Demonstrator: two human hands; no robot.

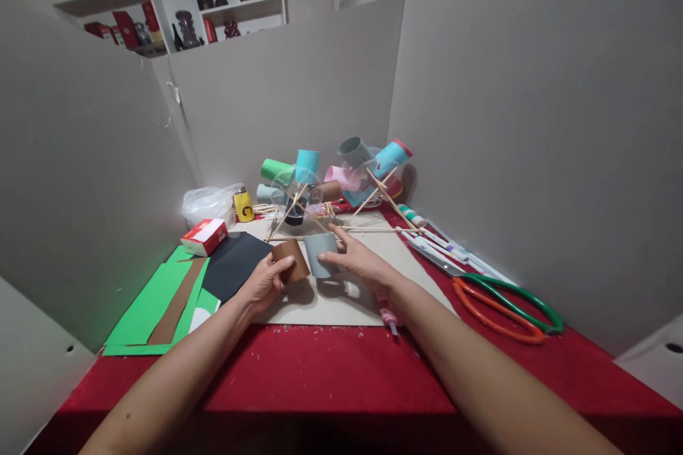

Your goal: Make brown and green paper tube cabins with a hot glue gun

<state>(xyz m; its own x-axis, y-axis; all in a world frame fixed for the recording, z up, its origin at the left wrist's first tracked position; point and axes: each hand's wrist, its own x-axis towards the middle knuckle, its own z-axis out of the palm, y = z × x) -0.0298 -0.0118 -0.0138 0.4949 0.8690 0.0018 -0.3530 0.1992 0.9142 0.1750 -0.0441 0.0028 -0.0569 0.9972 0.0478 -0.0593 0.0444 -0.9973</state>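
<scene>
My left hand (264, 282) is closed around a brown paper tube (291, 259), lifted slightly off a beige cardboard sheet (352, 302). My right hand (360, 259) grips a grey paper tube (321, 253) right beside the brown one; the two tubes touch or nearly touch. Just behind them stands a model of wooden sticks (341, 217) carrying several coloured paper tubes (277, 170) and clear discs.
Green, brown and black paper sheets (160, 298) lie at the left on the red tablecloth (320, 370), with a red-and-white box (204, 236) and a plastic bag (208, 202). Large orange-and-green scissors (506, 306), markers (442, 249) and a pink glue tube (388, 316) lie right. Grey partitions enclose the desk.
</scene>
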